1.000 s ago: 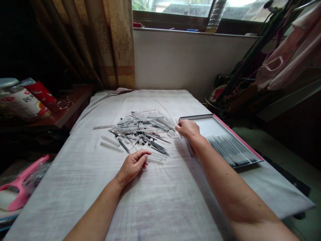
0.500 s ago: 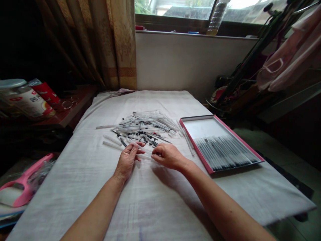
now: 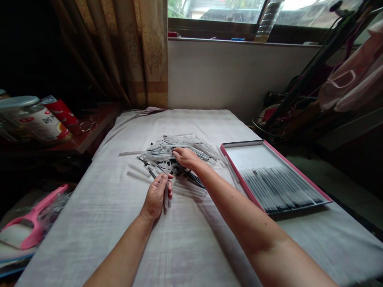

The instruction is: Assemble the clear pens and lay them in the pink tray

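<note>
A heap of clear pen barrels and black-tipped refills (image 3: 179, 153) lies in the middle of a white-clothed table (image 3: 185, 239). My left hand (image 3: 157, 195) rests at the near edge of the heap, fingers closed round a clear pen barrel (image 3: 166, 195) that points toward me. My right hand (image 3: 185, 156) reaches into the heap, fingertips pinching down among the pieces; what they grip is hidden. To the right lies a pink-rimmed tray (image 3: 239, 175) with a row of finished pens (image 3: 278, 187) in its near half.
A side table at the left holds a white jar (image 3: 32, 119), a red packet (image 3: 61, 111) and spectacles. A pink plastic object (image 3: 32, 223) lies at the lower left. Curtains and a window sill stand behind. Metal rods and hanging clothes crowd the right.
My right hand went from the tray's corner to meet my left hand near the front, then reached up into the heap. My left hand closed on a clear barrel.
</note>
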Demonstrator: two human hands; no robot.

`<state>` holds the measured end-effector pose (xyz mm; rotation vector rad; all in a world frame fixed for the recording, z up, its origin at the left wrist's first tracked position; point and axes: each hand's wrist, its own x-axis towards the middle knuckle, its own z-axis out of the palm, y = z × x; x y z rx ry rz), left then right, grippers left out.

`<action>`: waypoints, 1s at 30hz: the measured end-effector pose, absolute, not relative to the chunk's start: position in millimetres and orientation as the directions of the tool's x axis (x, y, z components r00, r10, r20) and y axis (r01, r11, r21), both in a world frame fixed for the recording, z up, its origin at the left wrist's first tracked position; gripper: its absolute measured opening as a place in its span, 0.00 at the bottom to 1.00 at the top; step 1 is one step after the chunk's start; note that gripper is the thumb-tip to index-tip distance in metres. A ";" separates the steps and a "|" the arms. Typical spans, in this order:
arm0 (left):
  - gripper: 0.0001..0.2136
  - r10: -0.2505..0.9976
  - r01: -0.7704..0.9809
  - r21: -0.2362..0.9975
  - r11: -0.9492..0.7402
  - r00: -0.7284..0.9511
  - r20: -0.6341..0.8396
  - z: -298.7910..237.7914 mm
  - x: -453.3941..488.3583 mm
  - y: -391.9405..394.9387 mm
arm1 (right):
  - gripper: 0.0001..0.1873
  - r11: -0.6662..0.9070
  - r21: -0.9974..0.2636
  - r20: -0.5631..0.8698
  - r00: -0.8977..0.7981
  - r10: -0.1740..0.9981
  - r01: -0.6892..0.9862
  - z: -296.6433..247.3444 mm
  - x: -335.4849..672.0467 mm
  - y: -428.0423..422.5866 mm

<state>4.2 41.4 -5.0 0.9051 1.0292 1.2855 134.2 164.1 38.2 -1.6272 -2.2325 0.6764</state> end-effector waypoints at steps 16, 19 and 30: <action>0.23 0.984 -0.183 0.969 0.164 0.097 -0.148 0.1 5.6 37.5 | 0.22 -0.269 -0.961 -0.247 -0.229 0.941 -0.067 38.2 167.6 127.5; 0.24 0.980 -0.132 0.979 0.153 0.148 -0.134 2.4 7.0 36.1 | 0.22 -0.291 -0.895 -0.236 -0.195 0.952 -0.338 34.0 183.4 100.1; 0.23 0.970 0.019 0.995 0.100 0.221 -0.101 -0.5 6.8 34.2 | 0.18 -0.174 -0.889 -0.140 -0.112 0.984 -0.424 25.9 169.0 66.8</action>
